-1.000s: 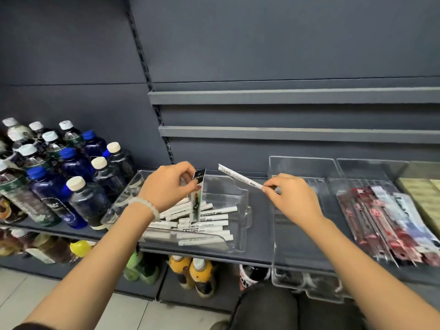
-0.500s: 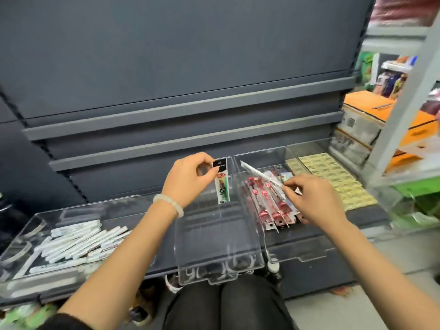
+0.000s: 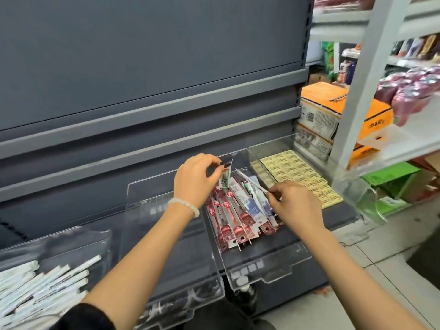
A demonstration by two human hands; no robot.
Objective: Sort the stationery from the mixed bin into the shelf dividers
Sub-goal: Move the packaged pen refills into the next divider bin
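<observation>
Clear plastic trays sit side by side on a grey shelf [image 3: 342,210]. The left hand [image 3: 194,178] pinches a small pack [image 3: 58,178] by its dark top, so the pack hangs down over the mixed bin [image 3: 262,270]. The right hand [image 3: 295,206] pinches one end of a thin white pen [image 3: 250,181], which points up and back over the same bin. Both hands are closed on what they hold.

The pack looks light and a bit floppy, so the stiff card top is a good place to hold it. The pen looks light, stiff and smooth. It could slip or swing when held at the tip, so a hold nearer the middle would be safer.

The bin is full of red packs [image 3: 226,217] and some blue and white ones, lying close together. Just left of it is a tray [image 3: 166,277] with nothing I can see inside. Far left is a tray of white pens [image 3: 42,289], well apart from the hands. Right of the bin lie yellow pads [image 3: 297,175]. The tray walls stand up between the spots, so things must be lifted over them.
</observation>
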